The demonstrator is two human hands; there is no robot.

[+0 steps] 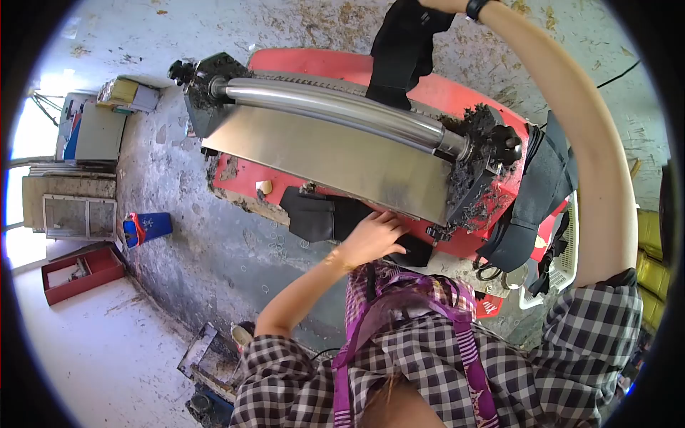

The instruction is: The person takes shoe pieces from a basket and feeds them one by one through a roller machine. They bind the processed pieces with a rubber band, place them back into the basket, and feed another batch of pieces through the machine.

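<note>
My right hand [444, 4], partly cut off by the top edge, is closed on a black leather-like piece [403, 53]. That piece hangs down to the back side of a steel roller [335, 110] on a red machine [300, 60]. My left hand [372, 239] rests, fingers stretched out, on dark flat pieces [347, 217] at the machine's front edge. A smooth metal plate [335, 157] slopes between the roller and this hand. More black pieces [531, 196] drape over the machine's right end.
Black scraps [481, 143] cling around the roller's right mount. A white basket [565, 264] stands at right, near yellow bundles [649, 267]. On the left are a blue bin [151, 230], a red tray [82, 274] and a stack of papers [128, 95].
</note>
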